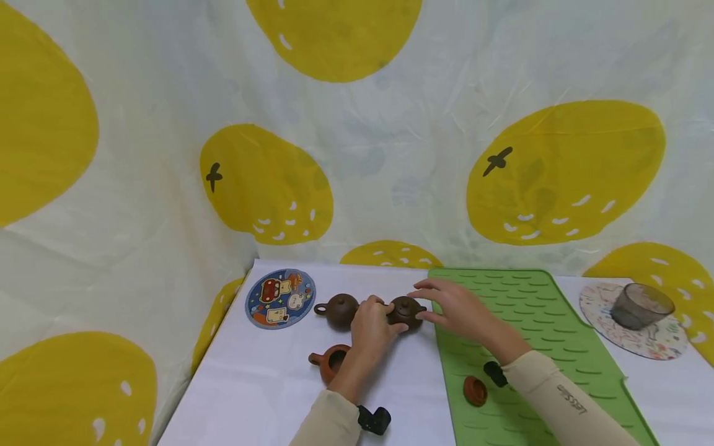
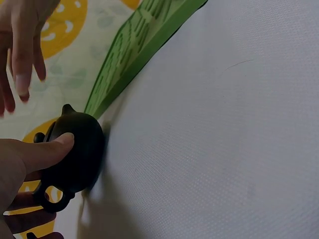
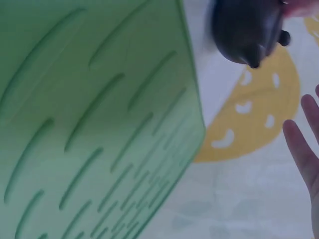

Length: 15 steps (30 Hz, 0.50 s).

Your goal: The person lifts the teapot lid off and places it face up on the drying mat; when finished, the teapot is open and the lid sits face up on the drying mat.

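Observation:
My left hand (image 1: 369, 331) grips a small dark brown teapot (image 1: 406, 316), which stands on the white cloth near the back. In the left wrist view, the thumb presses on the side of the pot's body (image 2: 87, 149), and the other fingers are behind it, near the loop handle. Just right of the spout hovers my right hand (image 1: 454, 306), fingers spread and holding nothing. A second dark brown teapot (image 1: 339, 311) stands to the left, partly behind my left hand. Nearer, a reddish-brown teapot (image 1: 332, 362) without its lid is partly hidden by my left forearm.
A green ridged mat (image 1: 519, 347) lies at the right, with a reddish-brown lid (image 1: 475, 391) on it. Far left is a round blue cartoon mat (image 1: 301, 282). A grey see-through cup (image 1: 641, 306) stands on a round patterned mat (image 1: 666, 347) at far right. Fruit-print curtains (image 1: 401, 186) rise behind.

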Each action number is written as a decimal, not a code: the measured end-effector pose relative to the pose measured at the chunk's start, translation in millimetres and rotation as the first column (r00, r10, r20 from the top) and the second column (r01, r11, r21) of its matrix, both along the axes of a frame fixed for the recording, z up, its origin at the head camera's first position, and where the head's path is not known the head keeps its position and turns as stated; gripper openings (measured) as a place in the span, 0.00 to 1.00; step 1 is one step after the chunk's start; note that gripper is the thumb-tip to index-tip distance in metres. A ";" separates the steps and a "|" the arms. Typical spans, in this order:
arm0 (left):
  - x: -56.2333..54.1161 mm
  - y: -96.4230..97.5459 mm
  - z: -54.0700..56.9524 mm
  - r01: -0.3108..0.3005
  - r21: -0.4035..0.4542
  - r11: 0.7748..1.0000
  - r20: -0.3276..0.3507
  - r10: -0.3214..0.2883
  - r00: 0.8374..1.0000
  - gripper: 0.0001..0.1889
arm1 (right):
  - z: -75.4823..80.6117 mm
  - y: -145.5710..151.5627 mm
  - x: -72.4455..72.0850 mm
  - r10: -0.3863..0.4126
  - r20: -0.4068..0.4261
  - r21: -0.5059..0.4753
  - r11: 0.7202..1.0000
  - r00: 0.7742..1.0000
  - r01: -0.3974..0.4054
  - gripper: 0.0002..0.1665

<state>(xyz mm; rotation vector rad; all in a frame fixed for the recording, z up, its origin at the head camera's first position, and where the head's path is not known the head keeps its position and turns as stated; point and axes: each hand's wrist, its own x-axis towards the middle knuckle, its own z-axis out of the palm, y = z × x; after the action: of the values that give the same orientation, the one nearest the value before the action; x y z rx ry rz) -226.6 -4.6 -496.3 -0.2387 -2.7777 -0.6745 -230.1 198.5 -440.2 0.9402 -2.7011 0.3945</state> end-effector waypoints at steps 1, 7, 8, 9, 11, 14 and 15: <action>-0.9 0.4 0.7 0.000 0.001 1.000 0.002 0.000 1.000 0.30 | -1.7 -1.9 -2.9 0.008 0.018 -0.004 1.000 1.000 -0.008 0.24; -1.5 0.8 4.3 -0.004 0.008 1.000 0.003 0.004 1.000 0.30 | -16.3 -8.0 -16.7 0.085 0.106 -0.042 0.996 0.991 -0.081 0.23; -1.1 0.8 4.5 -0.005 0.010 1.000 0.003 0.005 1.000 0.30 | -19.3 -8.5 -18.2 0.098 0.110 -0.043 0.995 0.989 -0.093 0.23; -0.7 0.9 4.3 -0.007 0.011 1.000 0.006 0.007 1.000 0.30 | -22.5 -9.1 -19.4 0.101 0.122 -0.041 0.995 0.987 -0.096 0.23; 0.5 0.9 3.9 -0.012 0.011 1.000 0.012 0.012 1.000 0.30 | -27.0 -10.4 -20.1 0.112 0.122 -0.034 0.993 0.986 -0.109 0.22; 1.4 0.8 2.7 -0.020 0.002 1.000 0.022 0.019 1.000 0.30 | -31.8 -11.3 -20.5 0.116 0.109 -0.025 0.993 0.987 -0.114 0.21; 1.4 0.8 2.5 -0.022 -0.001 1.000 0.025 0.022 0.999 0.30 | -32.3 -11.5 -20.4 0.115 0.103 -0.023 0.993 0.988 -0.114 0.21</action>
<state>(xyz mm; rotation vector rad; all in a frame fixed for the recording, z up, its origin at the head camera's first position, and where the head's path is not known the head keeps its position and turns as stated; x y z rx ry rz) -225.2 -3.8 -493.8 -0.2015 -2.8001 -0.6759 -250.5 186.9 -472.5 1.1026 -2.7394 0.5024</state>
